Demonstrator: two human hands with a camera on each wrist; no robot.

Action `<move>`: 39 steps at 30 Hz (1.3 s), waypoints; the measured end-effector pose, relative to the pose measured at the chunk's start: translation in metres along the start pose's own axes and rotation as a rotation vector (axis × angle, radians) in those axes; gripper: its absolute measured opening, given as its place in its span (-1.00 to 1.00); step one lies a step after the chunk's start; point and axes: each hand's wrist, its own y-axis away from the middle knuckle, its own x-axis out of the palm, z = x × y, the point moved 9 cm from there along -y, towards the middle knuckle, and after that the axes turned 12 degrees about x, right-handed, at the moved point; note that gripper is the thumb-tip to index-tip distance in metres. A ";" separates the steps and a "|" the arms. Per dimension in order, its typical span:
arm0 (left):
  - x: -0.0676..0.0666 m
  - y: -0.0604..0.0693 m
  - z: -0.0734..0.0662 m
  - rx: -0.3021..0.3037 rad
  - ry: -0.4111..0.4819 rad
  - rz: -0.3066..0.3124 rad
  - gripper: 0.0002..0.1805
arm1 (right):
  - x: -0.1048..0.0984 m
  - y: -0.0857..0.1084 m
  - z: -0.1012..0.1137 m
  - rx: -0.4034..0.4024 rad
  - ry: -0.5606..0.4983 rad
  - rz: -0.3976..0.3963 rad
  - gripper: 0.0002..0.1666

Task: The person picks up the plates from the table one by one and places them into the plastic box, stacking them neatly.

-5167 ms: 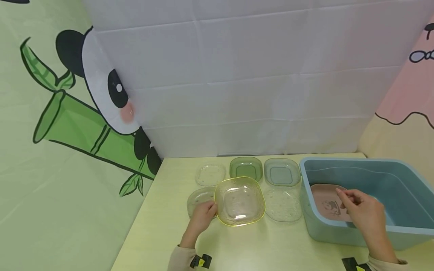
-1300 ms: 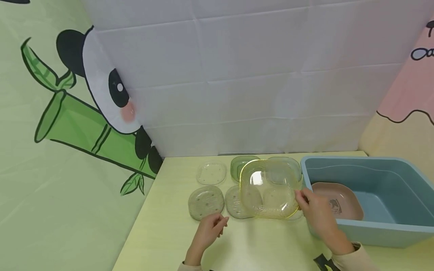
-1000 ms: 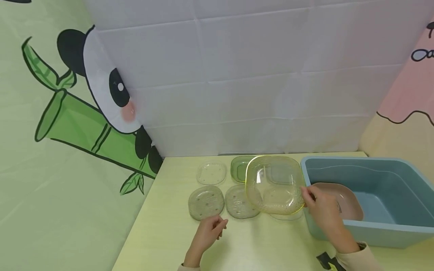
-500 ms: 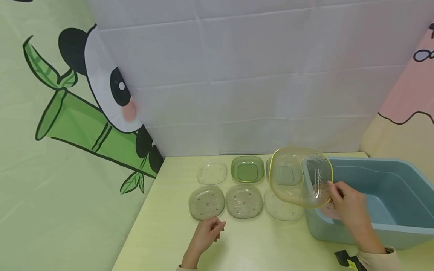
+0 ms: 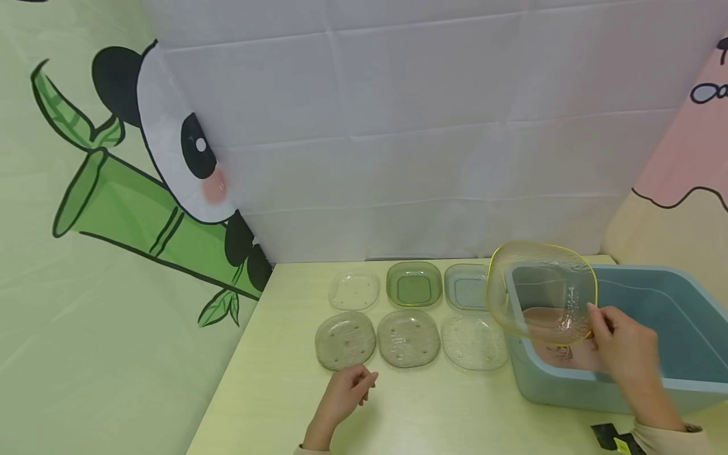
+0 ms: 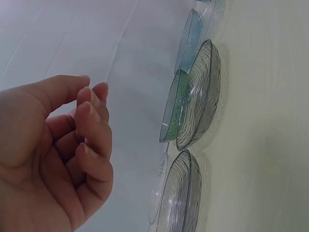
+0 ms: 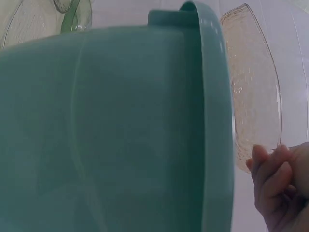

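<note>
Right grip (image 5: 628,347) clamped on the edge of the yellow-rimmed dish (image 5: 540,291) to its left

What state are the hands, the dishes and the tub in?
Yellow-rimmed dish: held up, tilted, empty
Right hand: pinching that dish's edge
Left hand: loosely curled, holding nothing
Blue tub: open-topped, on the table
Pinkish dish: inside the tub
Green dish: on the table
Light-blue dish: on the table
Two grey dishes: on the table, side by side
Two clear dishes: on the table

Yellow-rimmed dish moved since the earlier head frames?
Yes: the dish has moved right in the head view, from left of the blue bin to overlapping its left end.
</note>
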 end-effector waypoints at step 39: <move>0.000 0.012 0.009 -0.053 0.003 -0.004 -0.62 | -0.018 -0.030 -0.060 -0.022 0.280 0.218 -0.44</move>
